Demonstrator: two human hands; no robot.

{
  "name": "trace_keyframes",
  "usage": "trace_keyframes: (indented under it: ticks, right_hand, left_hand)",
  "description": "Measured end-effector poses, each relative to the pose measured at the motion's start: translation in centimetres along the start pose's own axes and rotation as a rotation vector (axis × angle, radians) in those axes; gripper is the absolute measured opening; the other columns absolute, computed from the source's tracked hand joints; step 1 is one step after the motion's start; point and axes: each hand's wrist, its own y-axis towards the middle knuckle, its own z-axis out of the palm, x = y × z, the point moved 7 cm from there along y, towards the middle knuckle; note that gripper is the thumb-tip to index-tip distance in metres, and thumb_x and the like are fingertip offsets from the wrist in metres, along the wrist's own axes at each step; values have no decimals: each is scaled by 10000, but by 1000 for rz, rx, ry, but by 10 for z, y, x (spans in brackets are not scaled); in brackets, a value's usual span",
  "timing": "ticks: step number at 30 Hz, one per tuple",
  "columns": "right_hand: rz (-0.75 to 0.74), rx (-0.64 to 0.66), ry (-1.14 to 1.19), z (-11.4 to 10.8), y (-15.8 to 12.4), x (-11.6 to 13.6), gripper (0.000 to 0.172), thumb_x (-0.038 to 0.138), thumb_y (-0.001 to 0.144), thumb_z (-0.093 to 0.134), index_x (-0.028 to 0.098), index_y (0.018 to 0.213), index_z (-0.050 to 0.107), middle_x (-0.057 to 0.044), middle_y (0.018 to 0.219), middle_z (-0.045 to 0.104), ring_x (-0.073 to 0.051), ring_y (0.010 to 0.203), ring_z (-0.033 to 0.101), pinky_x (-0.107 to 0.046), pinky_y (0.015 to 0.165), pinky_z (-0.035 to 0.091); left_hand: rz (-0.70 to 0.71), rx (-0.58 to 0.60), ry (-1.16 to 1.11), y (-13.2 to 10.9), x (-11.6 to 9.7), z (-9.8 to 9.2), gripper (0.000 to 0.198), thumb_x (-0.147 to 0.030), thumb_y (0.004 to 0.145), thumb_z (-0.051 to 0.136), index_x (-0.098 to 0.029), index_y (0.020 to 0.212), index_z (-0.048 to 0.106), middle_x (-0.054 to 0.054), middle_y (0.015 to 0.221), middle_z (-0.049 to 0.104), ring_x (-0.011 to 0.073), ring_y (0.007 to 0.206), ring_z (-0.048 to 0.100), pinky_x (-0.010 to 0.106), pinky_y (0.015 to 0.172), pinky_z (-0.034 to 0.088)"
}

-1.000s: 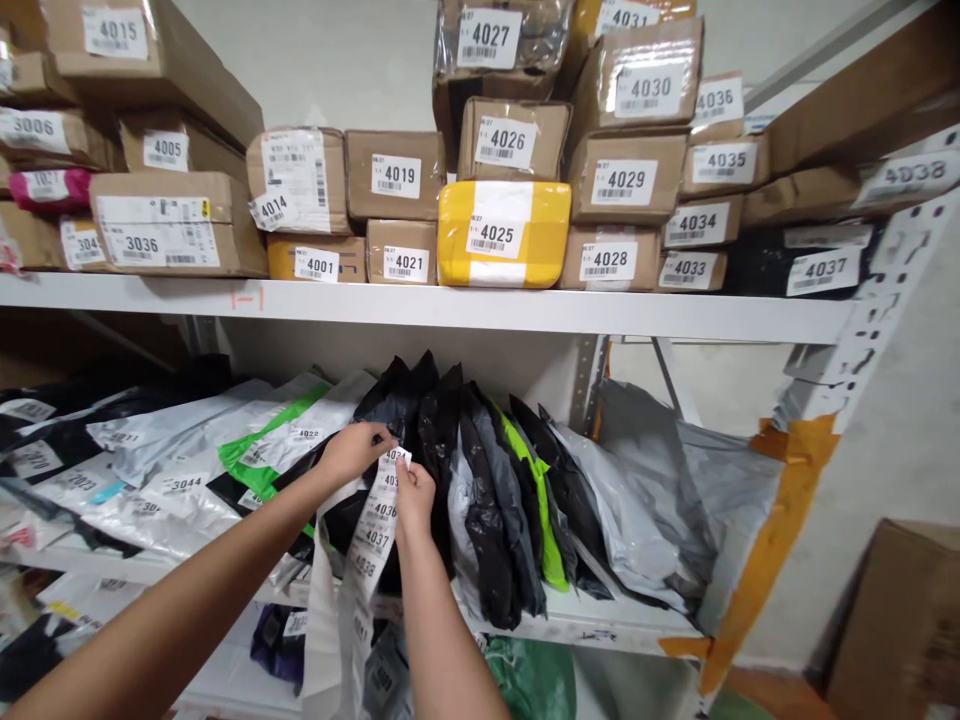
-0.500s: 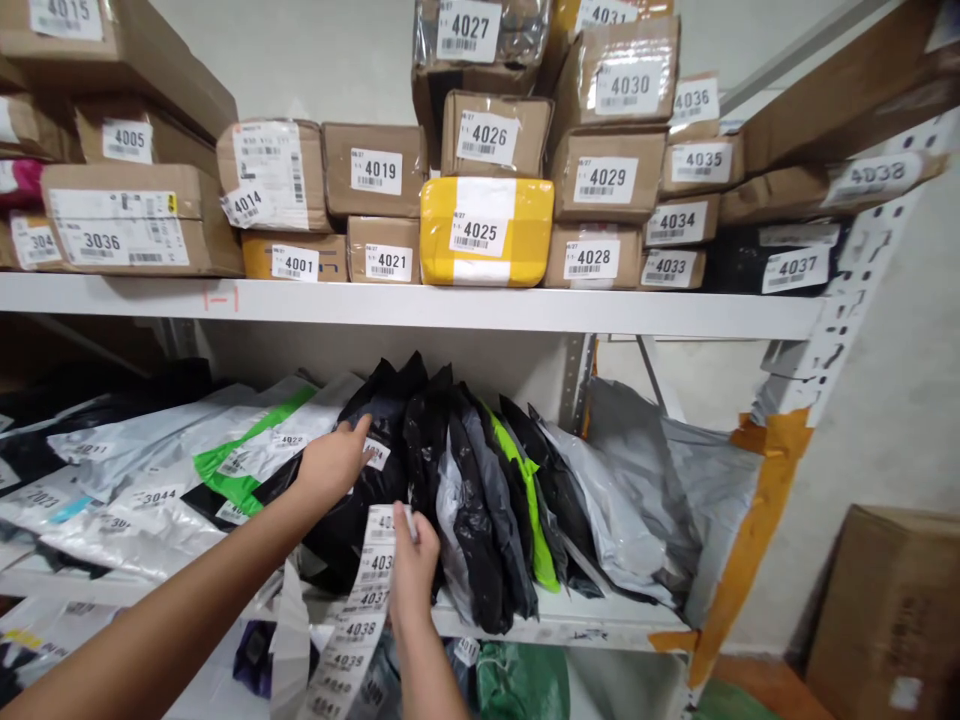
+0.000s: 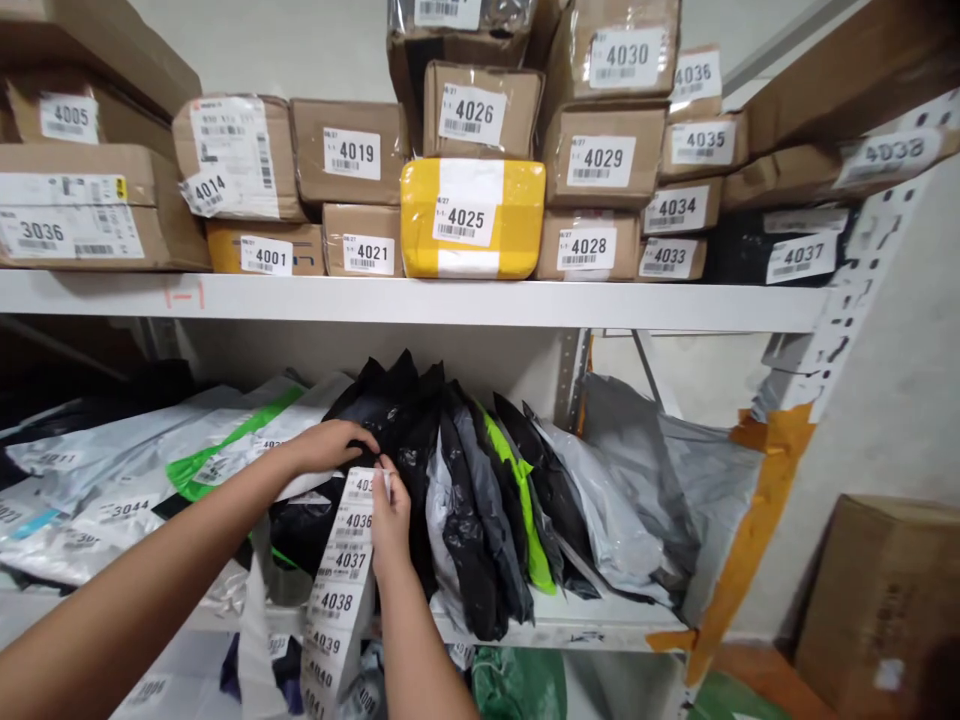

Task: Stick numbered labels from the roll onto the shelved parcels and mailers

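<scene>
Label strip [image 3: 336, 602], printed with numbers including 4036 to 4040, is located in front of the middle shelf [image 3: 547, 634] and hangs down past the lower edge of view. Right hand [image 3: 391, 508] grips its upper end between thumb and fingers. Left hand [image 3: 324, 447] is positioned just beside that end, fingers bent, fingertips near those of the right; whether it grips anything cannot be told. Behind both hands, black plastic bags [image 3: 411, 408] stand on edge. Pale bags [image 3: 176, 430] lie to the left; a lime-green bag [image 3: 535, 535] stands to the right. Above, the upper shelf [image 3: 480, 305] bears numbered cartons [image 3: 562, 190] and a yellow parcel [image 3: 520, 215] marked 4025.
</scene>
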Motion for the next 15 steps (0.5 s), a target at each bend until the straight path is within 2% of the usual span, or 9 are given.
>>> trace_keyframes:
  ticks: [2,3,6,10,13,15]
  right_hand:
    - [138,-98,155,-17,12,-14,679,575,632,711,200,1188,599,-106,1112,694,-253,1011,652,-347,813,523]
    - [147,-149,197,-30,16,-13,701,571,615,726,217,1205,589,-92,1098,703,-244,978,664,-329,768,531]
    - [53,-205,209,-69,20,11,569,516,626,752,255,1122,655,-66,1203,666,-221,1031,645,-282,766,521]
    - [-54,-134,195,-103,18,54,374,464,668,748,252,974,719,-53,1420,497,-254,1266,497,-326,936,466]
    - [-142,-27,162,-112,15,77,226,432,721,727,210,761,703,-68,1481,403,-295,1336,418,-425,1062,358]
    - [-177,44,162,-113,13,85,236,405,744,720,200,653,647,-75,1478,407,-288,1345,408,-448,1116,270]
  left_hand:
    - [-43,-17,19,-4,12,7,352,-182,792,463,-283,1039,693,2,1179,684,208,1111,601,268,936,417]
    - [-69,-30,30,-5,18,10,370,-188,796,457,-285,1068,687,13,1198,675,224,1121,596,289,939,421]
    - [-146,-70,60,-9,32,18,418,-216,814,439,-306,1163,650,17,1249,646,248,1139,587,324,942,432]
    - [-198,-86,79,-16,44,25,430,-263,827,414,-336,1191,631,-4,1267,633,257,1140,590,335,928,453]
    - [-219,-77,89,-19,49,29,443,-308,829,388,-332,1203,625,-10,1266,633,253,1146,588,329,931,458]
    - [-233,-72,103,-21,52,30,465,-340,824,365,-320,1211,622,-5,1266,633,254,1144,590,332,926,464]
